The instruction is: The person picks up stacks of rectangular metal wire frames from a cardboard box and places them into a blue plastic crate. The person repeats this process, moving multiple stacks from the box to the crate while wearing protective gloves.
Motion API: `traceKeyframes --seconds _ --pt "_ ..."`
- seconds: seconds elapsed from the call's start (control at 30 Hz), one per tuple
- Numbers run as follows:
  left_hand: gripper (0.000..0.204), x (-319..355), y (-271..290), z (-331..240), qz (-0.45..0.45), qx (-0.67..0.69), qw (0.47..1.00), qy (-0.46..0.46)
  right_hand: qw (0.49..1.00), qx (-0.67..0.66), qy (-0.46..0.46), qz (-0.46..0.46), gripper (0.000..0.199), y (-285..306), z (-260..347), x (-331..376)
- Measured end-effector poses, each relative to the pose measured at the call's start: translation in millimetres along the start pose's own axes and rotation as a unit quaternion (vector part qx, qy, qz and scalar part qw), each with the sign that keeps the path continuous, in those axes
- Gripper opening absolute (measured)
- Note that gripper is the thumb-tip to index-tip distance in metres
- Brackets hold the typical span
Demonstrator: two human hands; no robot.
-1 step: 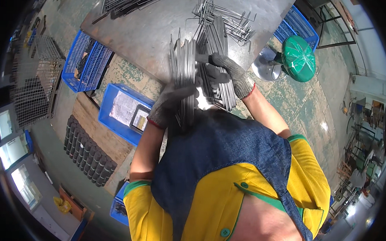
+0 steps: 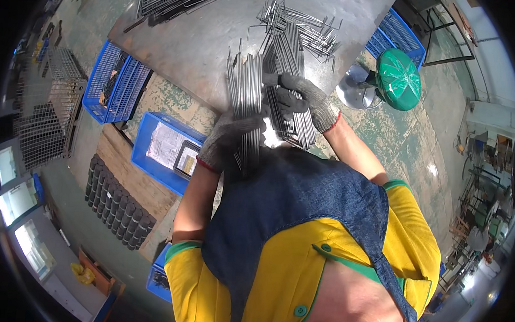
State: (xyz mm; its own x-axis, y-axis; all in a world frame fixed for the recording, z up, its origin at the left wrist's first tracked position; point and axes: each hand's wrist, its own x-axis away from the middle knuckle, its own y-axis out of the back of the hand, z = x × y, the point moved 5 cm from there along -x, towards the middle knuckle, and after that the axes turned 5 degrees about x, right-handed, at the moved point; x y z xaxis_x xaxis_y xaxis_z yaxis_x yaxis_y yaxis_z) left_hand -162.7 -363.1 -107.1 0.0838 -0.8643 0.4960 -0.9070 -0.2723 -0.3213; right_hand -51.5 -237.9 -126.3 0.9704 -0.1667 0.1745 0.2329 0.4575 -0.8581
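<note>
My left hand (image 2: 233,132), in a dark-palmed grey glove, is closed round a bundle of thin metal rods (image 2: 246,81) held over the near edge of the metal table (image 2: 182,56). To its right, my right hand (image 2: 302,97), gloved alike, has its fingers curled over a second bundle of rods (image 2: 287,54). The forefinger of that hand reaches left toward the first bundle. Both bundles point away from me, with some uneven tips. Beyond the second bundle, a loose heap of bent rods (image 2: 316,35) lies on the table.
More bent rods (image 2: 172,5) lie at the table's far left. Blue crates (image 2: 92,98) stand left, and a blue bin (image 2: 141,151) holds papers. A green-topped stool (image 2: 399,81) is at the right, near another blue crate (image 2: 412,41). Dark cylinders (image 2: 117,204) stand lower left.
Both hands stay on their bundles. The right hand's fingers have shifted very slightly; the rest looks the same.
</note>
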Motion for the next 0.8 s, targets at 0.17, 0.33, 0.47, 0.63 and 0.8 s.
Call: traceKeyframes --seconds 0.17,0.33,0.47,0.63,0.8 --pt "0.030 -2 -17 -21 0.037 0.176 0.984 -0.002 0.971 0.190 -0.036 -0.140 0.047 -18 -3 25" --pt "0.032 -18 -13 -7 0.008 0.100 0.994 -0.035 0.962 0.201 0.005 -0.187 0.034 -14 -4 21" --pt "0.027 -31 -4 4 0.090 -0.070 0.988 -0.107 0.944 0.217 -0.024 -0.249 0.025 -8 -5 21" --pt "0.033 -29 2 18 0.086 -0.113 0.982 -0.124 0.910 0.312 -0.021 -0.270 0.030 -12 -4 16" --pt "0.036 -32 12 31 0.110 -0.150 0.972 -0.145 0.910 0.324 -0.032 -0.257 0.031 -6 -7 13"
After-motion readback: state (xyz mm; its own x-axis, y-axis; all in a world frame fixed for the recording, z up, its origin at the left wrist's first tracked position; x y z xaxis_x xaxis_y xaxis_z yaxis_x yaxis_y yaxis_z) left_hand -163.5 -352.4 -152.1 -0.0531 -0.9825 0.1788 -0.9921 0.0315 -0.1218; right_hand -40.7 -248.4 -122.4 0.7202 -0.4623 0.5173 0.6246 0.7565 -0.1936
